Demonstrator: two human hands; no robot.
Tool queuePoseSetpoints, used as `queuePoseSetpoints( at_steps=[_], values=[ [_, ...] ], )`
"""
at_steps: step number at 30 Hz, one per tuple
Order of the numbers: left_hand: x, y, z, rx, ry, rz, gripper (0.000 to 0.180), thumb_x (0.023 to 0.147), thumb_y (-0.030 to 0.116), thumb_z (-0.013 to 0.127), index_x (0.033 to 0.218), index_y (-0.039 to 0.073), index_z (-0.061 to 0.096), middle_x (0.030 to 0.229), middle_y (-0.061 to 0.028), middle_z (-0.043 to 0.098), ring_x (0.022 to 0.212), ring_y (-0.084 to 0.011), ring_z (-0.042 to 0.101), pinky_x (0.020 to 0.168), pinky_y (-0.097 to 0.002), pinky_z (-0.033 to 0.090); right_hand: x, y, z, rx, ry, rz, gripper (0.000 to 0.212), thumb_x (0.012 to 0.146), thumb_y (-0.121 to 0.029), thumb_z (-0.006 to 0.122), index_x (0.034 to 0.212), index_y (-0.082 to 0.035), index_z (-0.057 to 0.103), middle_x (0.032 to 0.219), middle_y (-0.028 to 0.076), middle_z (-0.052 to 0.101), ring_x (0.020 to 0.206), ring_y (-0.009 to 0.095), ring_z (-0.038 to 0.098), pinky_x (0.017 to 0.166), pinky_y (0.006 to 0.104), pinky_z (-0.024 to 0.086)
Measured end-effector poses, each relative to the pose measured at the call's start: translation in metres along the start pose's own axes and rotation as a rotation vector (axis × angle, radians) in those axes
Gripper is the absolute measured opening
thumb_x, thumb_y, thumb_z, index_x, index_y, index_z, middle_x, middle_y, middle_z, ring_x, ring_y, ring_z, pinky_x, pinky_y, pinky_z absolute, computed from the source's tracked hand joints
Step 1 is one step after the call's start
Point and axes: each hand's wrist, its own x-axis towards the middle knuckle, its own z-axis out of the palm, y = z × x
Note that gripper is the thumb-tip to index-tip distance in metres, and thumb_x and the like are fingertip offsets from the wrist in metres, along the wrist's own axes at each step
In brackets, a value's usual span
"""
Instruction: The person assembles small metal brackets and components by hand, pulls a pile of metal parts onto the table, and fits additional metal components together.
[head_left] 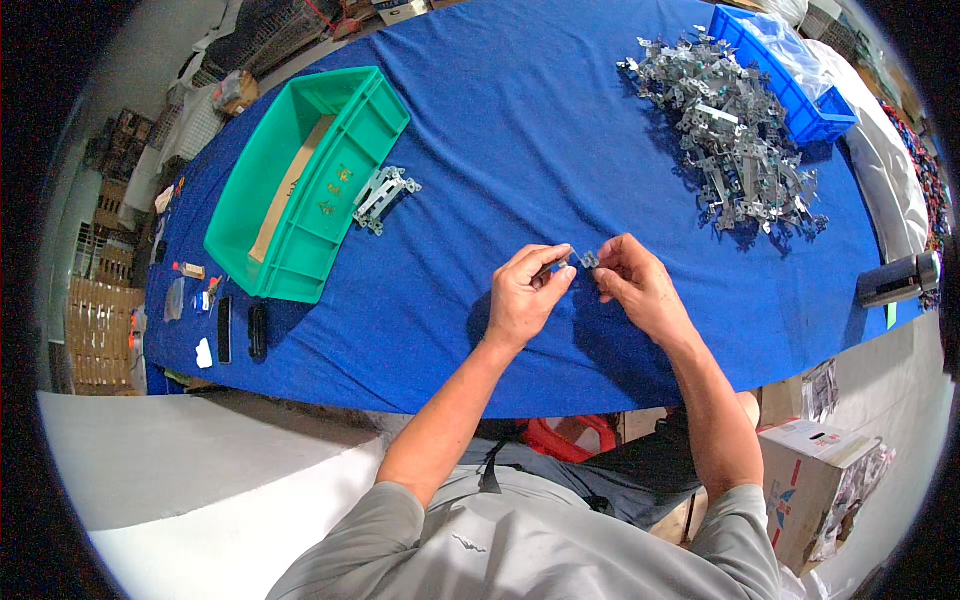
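Observation:
Over the near middle of the blue cloth, my left hand [522,298] and my right hand [642,292] are close together, thumbs and fingers pinched. A small silvery metal bracket [589,261] shows between the fingertips, with its end in my right hand. Metal also shows at my left fingertips; whether it is the same piece or a second one I cannot tell. Far right lies a large heap of similar metal brackets [725,130]. A small stack of brackets [383,198] rests beside the green bin [350,140], to the left.
The blue cloth [480,130] covers the table. Several brass-coloured bits [337,186] show at the green bin's side. A blue crate [825,118] with clear plastic stands behind the heap. A dark cylindrical flask [897,280] is at the right edge; a black phone-like slab [224,330] lies left.

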Motion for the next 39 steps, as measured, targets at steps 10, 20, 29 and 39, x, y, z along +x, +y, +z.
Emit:
queuePoseSetpoints(
  at_steps=[10,20,29,39],
  values=[
    [-0.001,0.000,0.001,0.028,-0.047,0.067,0.027,0.082,0.006,0.075,0.108,0.002,0.071,0.097,-0.0066,0.069,0.076,-0.0082,0.060,0.066,-0.0225,0.048,0.000,-0.007,-0.004,-0.320,-0.016,-0.050,0.016,0.094,-0.015,0.064,0.099,0.000,0.062,0.082,0.002,0.059,0.069,0.010,0.054,0.061,0.0238,0.047],
    [-0.002,-0.003,0.005,-0.166,0.055,-0.142,0.024,0.090,0.009,0.069,0.113,0.002,0.069,0.095,-0.0030,0.067,0.069,-0.0059,0.060,0.057,-0.0196,0.049,0.000,-0.011,-0.008,-0.090,-0.097,0.128,0.017,0.096,-0.015,0.057,0.100,0.000,0.064,0.084,0.006,0.068,0.072,0.010,0.060,0.064,0.0259,0.049],
    [-0.002,-0.008,0.004,-0.210,0.047,-0.128,0.025,0.091,0.008,0.067,0.115,0.002,0.067,0.094,-0.0032,0.065,0.066,-0.0052,0.059,0.053,-0.0189,0.048,-0.001,-0.011,-0.004,-0.138,-0.105,0.077,0.016,0.094,-0.014,0.059,0.099,0.001,0.064,0.082,0.006,0.069,0.069,0.011,0.060,0.062,0.0268,0.049],
    [-0.001,-0.007,0.003,-0.105,0.041,-0.062,0.024,0.087,0.007,0.071,0.110,0.001,0.069,0.089,-0.0031,0.066,0.065,-0.0041,0.057,0.055,-0.0199,0.047,-0.001,-0.012,-0.004,-0.229,-0.089,0.042,0.013,0.092,-0.010,0.060,0.096,0.001,0.064,0.079,0.007,0.069,0.066,0.012,0.061,0.061,0.0282,0.049]
  ],
)
